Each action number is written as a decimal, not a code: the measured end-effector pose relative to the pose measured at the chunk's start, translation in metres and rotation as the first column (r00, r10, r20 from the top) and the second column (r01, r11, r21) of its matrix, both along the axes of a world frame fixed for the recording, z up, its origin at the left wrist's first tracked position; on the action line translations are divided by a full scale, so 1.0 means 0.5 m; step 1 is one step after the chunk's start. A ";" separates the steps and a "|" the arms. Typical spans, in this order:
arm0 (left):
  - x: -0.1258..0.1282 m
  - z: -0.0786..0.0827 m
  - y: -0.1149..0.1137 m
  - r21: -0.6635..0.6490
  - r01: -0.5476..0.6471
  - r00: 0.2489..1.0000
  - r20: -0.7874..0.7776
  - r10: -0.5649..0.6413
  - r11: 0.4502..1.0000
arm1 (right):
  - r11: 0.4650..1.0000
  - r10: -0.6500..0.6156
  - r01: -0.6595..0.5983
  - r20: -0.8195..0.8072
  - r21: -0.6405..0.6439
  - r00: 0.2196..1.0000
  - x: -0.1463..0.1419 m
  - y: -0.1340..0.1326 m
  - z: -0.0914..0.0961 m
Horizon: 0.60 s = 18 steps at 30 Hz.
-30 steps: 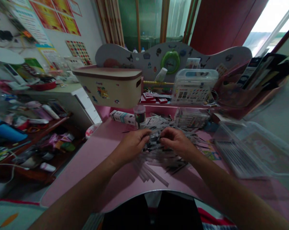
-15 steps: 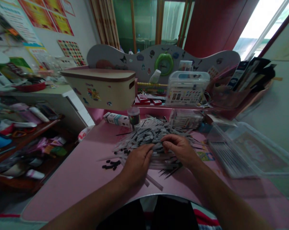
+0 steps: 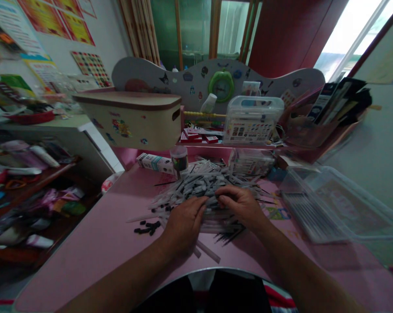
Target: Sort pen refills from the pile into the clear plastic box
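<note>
On the pink table lies a heaped pile of pen parts (image 3: 199,184), grey pieces and translucent tubes. Over its near side my left hand (image 3: 185,221) is closed, thumb and fingers pinched round a small grey pen part that is mostly hidden. My right hand (image 3: 244,206) is closed too, fingertips pinched close to those of the left; what they hold is too small to make out. Several short black caps (image 3: 147,227) lie left of my left hand. Thin black rods (image 3: 229,234) stick out below my right hand. Loose translucent tubes (image 3: 208,252) rest nearer the table edge.
A clear plastic box (image 3: 314,217) holding rows of grey pens stands at the right, its lid (image 3: 356,200) tilted open. Behind the pile are a round tub (image 3: 178,160) and a long carton (image 3: 155,163). A cream bin (image 3: 131,124) and a clear case (image 3: 253,121) sit on the shelf above.
The camera view has shifted slightly, so the room appears moved a little left. Both hands keep nearly the same pinched pose over the pile.
</note>
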State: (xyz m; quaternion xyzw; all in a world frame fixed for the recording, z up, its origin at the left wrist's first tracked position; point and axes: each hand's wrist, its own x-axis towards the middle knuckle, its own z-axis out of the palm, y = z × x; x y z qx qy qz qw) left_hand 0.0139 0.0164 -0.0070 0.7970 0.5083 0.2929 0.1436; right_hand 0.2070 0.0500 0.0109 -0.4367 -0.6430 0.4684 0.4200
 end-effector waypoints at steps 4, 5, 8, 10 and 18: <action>-0.003 -0.001 0.001 0.029 0.007 0.999 -0.054 -0.006 1.000 | 0.999 0.005 -0.007 0.061 0.032 0.998 0.001 0.000 -0.002; -0.004 -0.001 0.001 0.039 0.010 0.998 -0.058 -0.007 0.999 | 0.999 0.005 -0.009 0.080 0.040 0.997 0.001 0.000 -0.003; -0.007 0.002 0.001 0.079 0.030 0.998 -0.056 -0.025 0.996 | 0.994 -0.007 -0.011 0.170 0.109 0.985 0.000 -0.002 -0.001; -0.008 0.003 -0.001 0.116 0.050 0.997 -0.057 -0.043 0.992 | 0.981 -0.025 -0.021 0.234 0.193 0.972 -0.002 -0.002 0.001; -0.010 0.003 -0.006 0.172 0.063 0.996 -0.067 -0.053 0.983 | 0.978 0.070 -0.114 0.240 0.176 0.968 0.005 -0.004 0.002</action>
